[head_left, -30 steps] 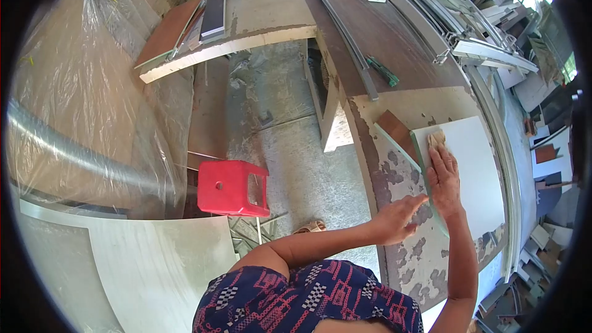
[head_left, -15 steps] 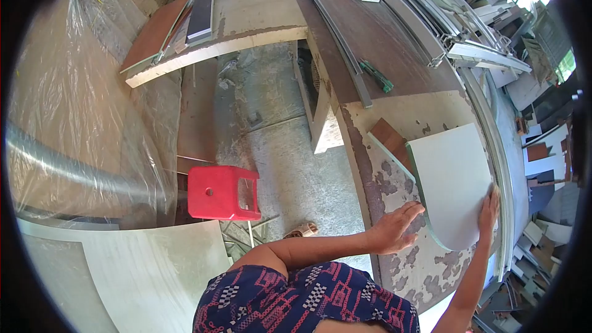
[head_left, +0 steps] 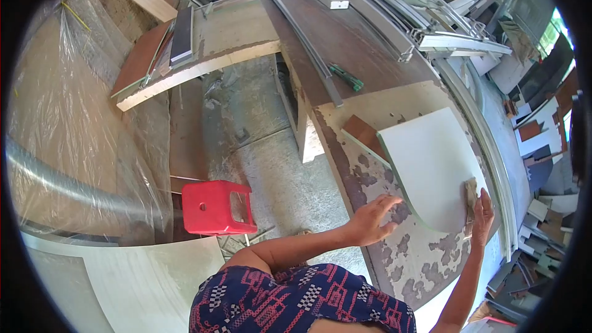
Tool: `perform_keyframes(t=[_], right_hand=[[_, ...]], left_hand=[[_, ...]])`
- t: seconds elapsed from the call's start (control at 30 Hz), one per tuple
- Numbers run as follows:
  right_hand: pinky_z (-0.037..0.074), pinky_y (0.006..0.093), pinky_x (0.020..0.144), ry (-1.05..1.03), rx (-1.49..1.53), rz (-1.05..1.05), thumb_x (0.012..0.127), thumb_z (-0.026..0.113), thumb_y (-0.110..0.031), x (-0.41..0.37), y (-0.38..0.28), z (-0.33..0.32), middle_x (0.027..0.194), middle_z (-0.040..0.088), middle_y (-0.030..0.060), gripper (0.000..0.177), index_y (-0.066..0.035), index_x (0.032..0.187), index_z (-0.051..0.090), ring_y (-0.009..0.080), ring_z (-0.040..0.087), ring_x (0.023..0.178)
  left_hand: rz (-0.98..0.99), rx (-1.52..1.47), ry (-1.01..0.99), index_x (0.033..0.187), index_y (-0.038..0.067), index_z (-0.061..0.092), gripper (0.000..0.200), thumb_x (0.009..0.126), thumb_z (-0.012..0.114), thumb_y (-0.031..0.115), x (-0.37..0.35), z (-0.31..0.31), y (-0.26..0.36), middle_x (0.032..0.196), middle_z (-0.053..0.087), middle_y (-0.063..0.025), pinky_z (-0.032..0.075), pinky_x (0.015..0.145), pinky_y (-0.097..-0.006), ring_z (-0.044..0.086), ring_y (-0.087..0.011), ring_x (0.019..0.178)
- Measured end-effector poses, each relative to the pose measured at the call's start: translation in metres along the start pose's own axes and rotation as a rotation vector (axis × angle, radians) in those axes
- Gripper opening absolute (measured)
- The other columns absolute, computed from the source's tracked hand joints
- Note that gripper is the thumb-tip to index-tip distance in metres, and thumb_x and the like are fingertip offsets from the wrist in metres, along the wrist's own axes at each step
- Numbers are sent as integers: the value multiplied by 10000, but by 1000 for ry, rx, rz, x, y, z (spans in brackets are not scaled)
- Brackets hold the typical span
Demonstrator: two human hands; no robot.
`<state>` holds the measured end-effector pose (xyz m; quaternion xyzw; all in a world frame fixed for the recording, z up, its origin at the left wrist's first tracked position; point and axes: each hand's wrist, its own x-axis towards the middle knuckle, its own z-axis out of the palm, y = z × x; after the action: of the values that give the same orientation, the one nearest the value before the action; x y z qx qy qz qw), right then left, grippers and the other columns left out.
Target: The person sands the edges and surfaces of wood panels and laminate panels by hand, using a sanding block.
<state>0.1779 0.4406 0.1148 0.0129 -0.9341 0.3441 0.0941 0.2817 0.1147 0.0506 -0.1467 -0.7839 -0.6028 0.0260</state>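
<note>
A white panel (head_left: 428, 166) with a rounded near end lies on the stained workbench top (head_left: 425, 265). At its left edge is my left hand (head_left: 373, 221), fingers and thumb apart, fingertips close to the rim. My right hand (head_left: 483, 217) is at the panel's right edge, closed on a crumpled brown rag (head_left: 470, 200) that stands against that edge. A brown board offcut (head_left: 365, 134) rests beside the panel's far left corner.
A green-handled tool (head_left: 346, 78) and long metal strips (head_left: 305, 43) lie farther up the bench. A red stool (head_left: 216, 208) stands on the floor at left. Plastic sheeting (head_left: 74, 129) covers things on the left; stacked offcuts (head_left: 542, 228) fill the right side.
The view has shifted, so bench and panel appear farther left. The brown rag now shows at my right hand. My left hand's fingers have spread near the panel's left edge.
</note>
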Motion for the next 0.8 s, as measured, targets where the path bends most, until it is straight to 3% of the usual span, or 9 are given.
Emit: perform_keyframes(t=[0.03,0.13,0.17,0.27,0.3,0.43,0.63,0.73,0.8], right_hand=[[335,332,1002,78,-15,-128,904,491,-154,-3,17,-2,1251,531,110,405,-37,1291,474,203,477,1174],[387,302,932,134,199,-33,892,502,-111,-38,23,-24,1126,594,87,406,-28,1288,474,159,533,1050],[431,255,806,156,232,-82,882,480,-73,-53,33,-35,882,613,28,400,-34,1280,486,100,541,826],[432,223,677,152,271,-46,860,460,-45,-105,77,-80,706,521,-15,416,-39,1274,494,72,473,667],[403,204,579,213,232,-22,837,448,-34,-125,85,-92,634,451,-31,435,-29,1269,494,54,433,603],[325,194,432,308,130,37,796,394,-1,-207,163,-156,561,410,-37,471,-45,1248,520,42,352,485],[263,190,368,490,257,296,776,451,-5,-312,277,-211,521,391,-54,421,-42,1178,570,27,325,414],[275,196,396,462,267,479,783,501,29,-343,287,-218,539,375,-45,392,-42,1163,566,29,343,442],[268,202,386,456,223,559,850,556,-51,-351,284,-216,544,390,-47,267,-44,1115,587,27,346,432]], left_hand=[[-10,-5,17,1277,42,381,538,805,614,151,-5,3,3,1207,457,-172,445,876,-371,503,-302,1069],[-50,-19,65,1239,84,458,470,806,626,153,-22,17,19,1130,519,-111,508,730,-309,572,-207,877],[4,-10,126,1205,103,499,440,792,645,134,-28,27,24,1062,541,-63,491,636,-257,534,-134,764],[56,20,140,1190,103,515,427,785,650,93,-50,55,45,1020,550,-43,463,588,-233,517,-106,730],[121,5,174,1178,95,524,417,782,651,63,-58,66,52,985,557,-34,434,547,-218,506,-81,702],[153,-66,181,1169,74,528,407,783,653,42,-89,113,87,957,557,-34,413,528,-205,495,-71,677],[166,-35,163,1124,75,567,384,762,598,-48,-112,166,130,954,535,-20,383,514,-196,445,-51,645],[178,-72,147,1109,76,582,397,750,559,-94,-112,179,138,968,519,-16,373,517,-185,421,-36,638],[194,-68,127,1116,81,582,414,750,546,-110,-106,184,138,986,512,-18,375,522,-181,419,-30,641]])
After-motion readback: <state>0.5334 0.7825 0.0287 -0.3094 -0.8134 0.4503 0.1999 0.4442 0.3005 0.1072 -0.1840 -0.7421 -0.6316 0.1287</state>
